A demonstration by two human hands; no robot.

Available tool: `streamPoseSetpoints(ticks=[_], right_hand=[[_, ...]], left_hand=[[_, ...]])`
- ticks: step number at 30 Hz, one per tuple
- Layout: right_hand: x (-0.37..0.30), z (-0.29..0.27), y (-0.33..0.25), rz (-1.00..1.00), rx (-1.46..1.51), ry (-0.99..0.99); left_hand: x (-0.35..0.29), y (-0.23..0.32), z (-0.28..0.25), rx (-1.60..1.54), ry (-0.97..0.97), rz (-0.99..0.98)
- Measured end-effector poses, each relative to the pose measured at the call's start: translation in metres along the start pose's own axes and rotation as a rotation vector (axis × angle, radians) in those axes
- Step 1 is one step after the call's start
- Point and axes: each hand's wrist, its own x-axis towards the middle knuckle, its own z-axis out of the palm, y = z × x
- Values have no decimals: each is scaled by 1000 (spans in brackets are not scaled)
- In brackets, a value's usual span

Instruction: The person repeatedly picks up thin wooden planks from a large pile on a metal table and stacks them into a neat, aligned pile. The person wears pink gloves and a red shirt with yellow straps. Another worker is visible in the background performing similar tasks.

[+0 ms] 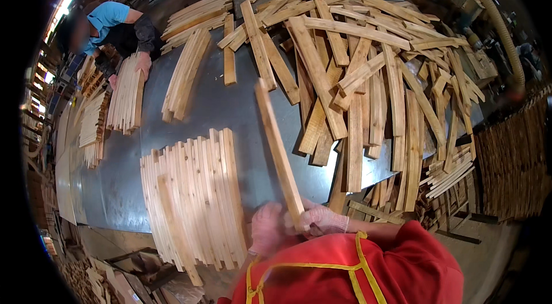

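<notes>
My right hand (326, 218), in a pale pinkish glove, is closed round the near end of a wooden slat (278, 152). The slat points up and away over the metal tabletop, its far end slightly blurred. Close beside that near end is my left hand (267, 229), gloved too; motion smears its fingers, and whether it touches the slat is unclear. To the left of my hands lies a row of pale slats (192, 197) set side by side, with one darker slat (175, 223) lying on top.
A large jumbled heap of slats (356, 68) covers the table's right side. Across the metal table (121, 189), at the far left, a co-worker in blue (112, 22) has both gloved hands on a bundle of slats (125, 94). Another bundle (187, 74) lies mid-table. A ribbed hose (506, 39) hangs far right.
</notes>
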Motion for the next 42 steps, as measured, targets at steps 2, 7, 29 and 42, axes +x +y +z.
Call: streamPoseSetpoints(ticks=[2,7,29,42], right_hand=[[5,12,-38,-180,-445,-86],[73,42,-276,-671,-238,-198],[-49,-35,-93,-501,-282,735],[-19,-21,77,338,-600,110]], left_hand=[[6,-6,17,-226,-269,-310],[8,12,9,-10,-282,-128],[-73,-9,0,48,-290,-67],[-81,-27,-8,23,-211,-28]])
